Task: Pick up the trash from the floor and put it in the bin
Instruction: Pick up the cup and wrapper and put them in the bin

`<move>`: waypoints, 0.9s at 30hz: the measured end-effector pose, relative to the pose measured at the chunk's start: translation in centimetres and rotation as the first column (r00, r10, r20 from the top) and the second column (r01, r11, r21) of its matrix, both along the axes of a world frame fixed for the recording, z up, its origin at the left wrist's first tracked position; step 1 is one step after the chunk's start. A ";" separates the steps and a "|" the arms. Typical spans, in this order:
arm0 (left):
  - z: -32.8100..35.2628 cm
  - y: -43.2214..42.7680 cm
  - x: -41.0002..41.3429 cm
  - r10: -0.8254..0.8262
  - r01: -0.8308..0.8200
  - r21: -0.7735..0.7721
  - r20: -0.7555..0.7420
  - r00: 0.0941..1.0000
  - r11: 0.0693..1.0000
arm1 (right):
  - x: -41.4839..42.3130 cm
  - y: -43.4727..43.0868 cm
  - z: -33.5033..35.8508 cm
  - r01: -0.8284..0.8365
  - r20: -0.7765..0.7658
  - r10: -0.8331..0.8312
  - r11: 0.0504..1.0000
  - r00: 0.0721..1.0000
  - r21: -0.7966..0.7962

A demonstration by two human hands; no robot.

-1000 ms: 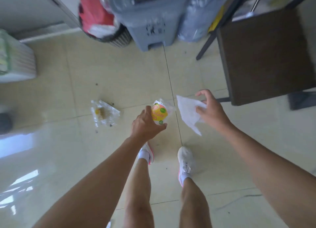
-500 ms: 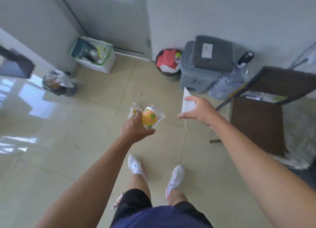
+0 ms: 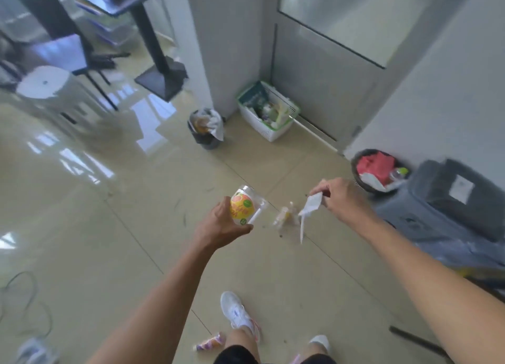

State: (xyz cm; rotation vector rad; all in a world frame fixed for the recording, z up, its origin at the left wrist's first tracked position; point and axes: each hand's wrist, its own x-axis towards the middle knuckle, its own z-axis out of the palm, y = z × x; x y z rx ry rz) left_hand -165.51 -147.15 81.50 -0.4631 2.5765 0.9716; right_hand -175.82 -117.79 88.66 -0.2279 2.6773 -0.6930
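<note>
A grey lidded bin [image 3: 448,199] stands at the right wall. The left hand [image 3: 218,224] wraps an orange-labelled clear packet [image 3: 243,206], above the floor. The right hand [image 3: 341,197] pinches a white paper [image 3: 310,208] that hangs below its fingers.

The glossy beige tiled floor [image 3: 114,254] carries several things. A crumpled clear plastic wrapper [image 3: 284,216] lies near the middle, with dark crumbs just beside it. A small purple-and-orange wrapper [image 3: 210,342] lies next to the white sneaker [image 3: 239,313]. Against the wall stand a white plastic basket with a green rim [image 3: 269,130], a small black bin lined with a grey bag [image 3: 206,131], a round black bin holding red trash [image 3: 377,171] and a large grey lidded bin [image 3: 448,202]. A grey cable [image 3: 30,295] curls at the left edge.
</note>
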 end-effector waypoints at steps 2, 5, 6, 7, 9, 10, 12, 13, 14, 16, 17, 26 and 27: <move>1.2 -4.2 -1.1 0.030 -0.030 0.003 -0.016 0.999 1.000 | -2.0 -4.4 2.0 -0.111 -0.160 0.117 0.993 0.980 0.044; 2.9 -9.4 -3.3 0.066 -0.066 -0.008 -0.039 0.997 0.998 | -5.2 -10.1 4.5 -0.211 -0.313 0.224 0.975 0.923 0.076; 3.4 -10.9 -4.2 0.076 -0.077 -0.012 -0.047 0.996 0.997 | -6.4 -11.8 5.1 -0.233 -0.310 0.237 0.971 0.921 0.051; 3.8 -12.2 -5.2 0.089 -0.089 -0.007 -0.054 0.995 0.996 | -7.6 -13.4 5.5 -0.235 -0.281 0.228 0.972 0.932 0.009; 4.3 -14.3 -7.3 0.101 -0.101 -0.001 -0.066 0.993 0.995 | -10.2 -16.0 5.7 -0.190 -0.211 0.172 0.980 0.962 -0.065; 4.4 -15.2 -8.6 0.099 -0.100 -0.005 -0.070 0.993 0.995 | -11.5 -17.1 5.5 -0.169 -0.197 0.148 0.981 0.969 -0.093; 4.4 -16.9 -11.4 0.102 -0.103 0.002 -0.061 0.993 0.995 | -14.4 -19.0 4.8 -0.136 -0.194 0.104 0.978 0.976 -0.160; 4.2 -17.7 -12.9 0.112 -0.112 0.011 -0.048 0.992 0.994 | -15.9 -19.9 4.2 -0.121 -0.193 0.083 0.974 0.978 -0.191; 4.1 -18.5 -14.5 0.122 -0.121 0.010 -0.037 0.992 0.993 | -17.6 -20.8 3.6 -0.110 -0.184 0.071 0.971 0.980 -0.211; 3.6 -20.1 -17.8 0.130 -0.131 -0.010 -0.024 0.991 0.991 | -21.2 -22.6 2.1 -0.109 -0.151 0.076 0.969 0.986 -0.223; 3.4 -20.9 -19.4 0.138 -0.138 -0.014 -0.020 0.990 0.990 | -23.1 -23.5 1.2 -0.110 -0.135 0.081 0.968 0.988 -0.225; 2.5 -28.1 -31.5 0.243 -0.244 -0.038 -0.029 0.970 0.969 | -36.3 -32.9 -3.3 -0.170 0.144 0.208 0.956 0.967 -0.239; 2.4 -28.9 -32.7 0.252 -0.252 -0.036 -0.020 0.968 0.967 | -37.6 -33.9 -3.9 -0.165 0.172 0.210 0.957 0.963 -0.240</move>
